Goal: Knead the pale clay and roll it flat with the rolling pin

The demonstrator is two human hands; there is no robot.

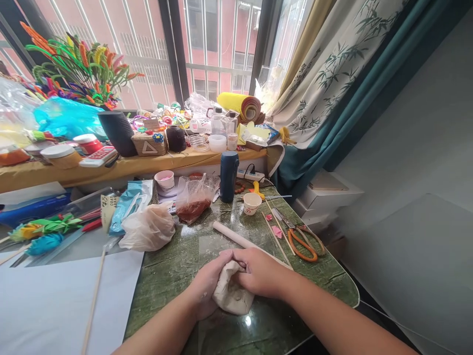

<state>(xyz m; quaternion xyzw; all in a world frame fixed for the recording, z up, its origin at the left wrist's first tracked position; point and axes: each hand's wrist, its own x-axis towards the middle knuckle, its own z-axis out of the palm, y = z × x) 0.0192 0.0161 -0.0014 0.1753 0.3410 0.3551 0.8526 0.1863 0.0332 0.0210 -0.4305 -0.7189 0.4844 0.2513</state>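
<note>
Between my hands is a lump of pale grey clay, with a hollow pressed into its near face. My left hand wraps its left side. The fingers of my right hand close over the far right part, and its thumb goes into the hollow. Fingertips of both hands meet at the top of the lump; their undersides are hidden. Just beyond my hands a pale rolling pin lies slantwise on the green table, partly covered by my right hand.
Orange-handled scissors, thin wooden sticks and a paper cup lie to the right. A dark blue bottle, a bag of reddish-brown material and a crumpled plastic bag stand further back. White paper covers the left.
</note>
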